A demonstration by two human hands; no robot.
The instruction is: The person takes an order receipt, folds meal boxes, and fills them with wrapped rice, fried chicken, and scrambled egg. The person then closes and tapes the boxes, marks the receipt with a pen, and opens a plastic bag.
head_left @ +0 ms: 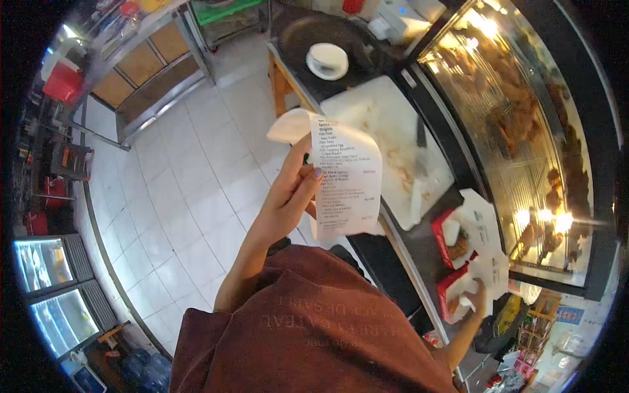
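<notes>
A long printed receipt hangs in front of me, its top end curling over to the left. My left hand is closed on it, pinching its left edge between thumb and fingers. At the lower right, my right hand grips the edge of the nearer takeaway box, which is red outside, with its white lid folded back. A small white piece shows beside the fingers. Just beyond stands a second open takeaway box, holding white rice and some brown and green food.
On the dark counter lies a stained white cutting board with a dark-handled knife. Behind it are a round dark board and stacked white bowls. A lit glass display case borders the right. Tiled floor extends left.
</notes>
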